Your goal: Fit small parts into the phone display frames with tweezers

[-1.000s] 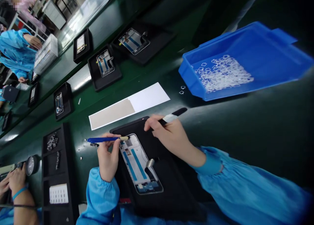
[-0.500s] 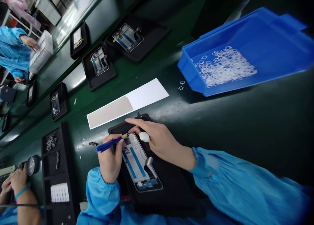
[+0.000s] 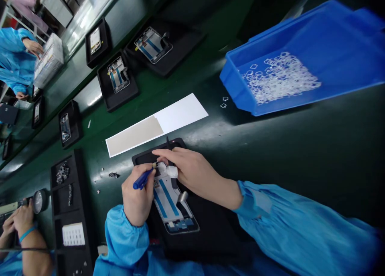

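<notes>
Pen (image 3: 142, 180) swung in across our left hand (image 3: 136, 199) since a second ago, pinched firmly there, our right hand (image 3: 195, 167) brought over beside it, wrist bent, clasping a white-wrapped tool (image 3: 172, 172), phone frame (image 3: 171, 199) beneath both hands.

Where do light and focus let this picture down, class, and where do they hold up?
Head view: glare streaks whiten the green table; head view: the right sleeve and blue bin blur toward the right edge; head view: the top-left corner is pixelated; head view: the opened phone is fairly clear.
</notes>
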Demonstrator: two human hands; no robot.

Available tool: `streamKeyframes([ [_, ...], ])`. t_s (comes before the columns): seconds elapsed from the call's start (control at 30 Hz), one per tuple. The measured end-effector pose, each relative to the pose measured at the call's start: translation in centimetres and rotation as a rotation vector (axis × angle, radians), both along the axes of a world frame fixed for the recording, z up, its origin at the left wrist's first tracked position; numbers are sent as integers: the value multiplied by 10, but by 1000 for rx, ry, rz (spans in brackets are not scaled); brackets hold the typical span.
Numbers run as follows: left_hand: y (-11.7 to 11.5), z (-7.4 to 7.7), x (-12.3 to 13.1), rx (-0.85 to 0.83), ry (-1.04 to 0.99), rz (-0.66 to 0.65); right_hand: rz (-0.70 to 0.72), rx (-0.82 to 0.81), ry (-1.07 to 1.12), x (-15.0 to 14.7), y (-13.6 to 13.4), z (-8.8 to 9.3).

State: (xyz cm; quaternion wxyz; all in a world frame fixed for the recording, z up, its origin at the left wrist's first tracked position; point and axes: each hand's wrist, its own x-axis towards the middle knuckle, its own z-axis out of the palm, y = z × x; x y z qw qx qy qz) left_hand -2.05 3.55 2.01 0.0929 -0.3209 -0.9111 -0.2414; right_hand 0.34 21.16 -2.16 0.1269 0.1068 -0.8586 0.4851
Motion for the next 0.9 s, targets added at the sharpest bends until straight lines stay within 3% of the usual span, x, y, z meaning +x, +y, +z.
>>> streamKeyframes([
  [0.13, 2, 2, -2, -50, -12, 5, 3, 18, 0, 1, 0, -1],
  [0.5, -8, -3, -7, 73, -177, 112, 18, 22, -34, 0, 1, 3],
  [0.67, -5, -3, -1, 25, -53, 23, 9, 14, -15, 0, -1, 0],
  [0.9, -5, -5, 1, -4, -58, -43, 10, 40, -1, 1, -2, -3],
])
